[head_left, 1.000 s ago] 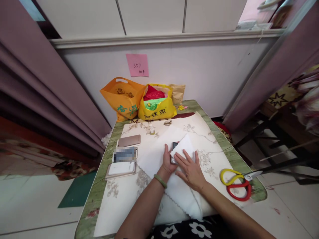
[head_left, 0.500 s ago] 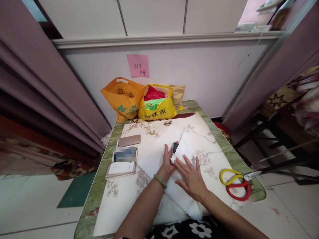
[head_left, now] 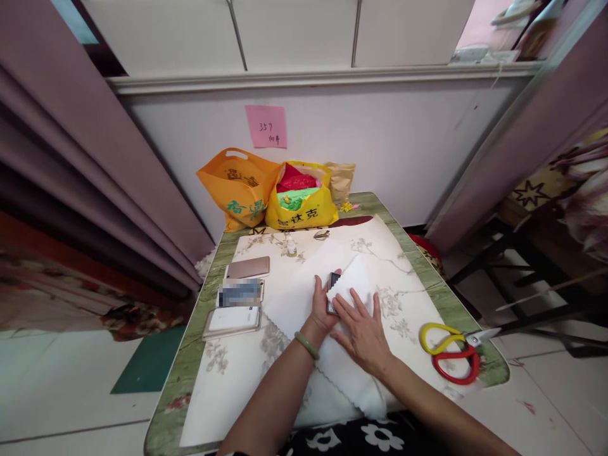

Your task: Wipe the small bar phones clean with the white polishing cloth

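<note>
A dark phone (head_left: pixel 333 282) lies on a white cloth (head_left: pixel 294 294) spread on the table, and a folded corner of that cloth covers most of it. My left hand (head_left: pixel 320 311) grips the phone's left edge, thumb up beside it. My right hand (head_left: pixel 363 326) lies flat on the folded cloth over the phone, fingers spread.
Three phones (head_left: pixel 247 268) (head_left: pixel 240 293) (head_left: pixel 232 320) lie in a column at the table's left. Red and yellow scissors (head_left: pixel 449 354) rest near the right edge. An orange bag (head_left: pixel 240 190) and a yellow bag (head_left: pixel 299 206) stand at the far end by the wall. Curtains hang on both sides.
My right hand slid a little over the folded cloth, pressing it down on the phone. My left hand has stayed on the phone.
</note>
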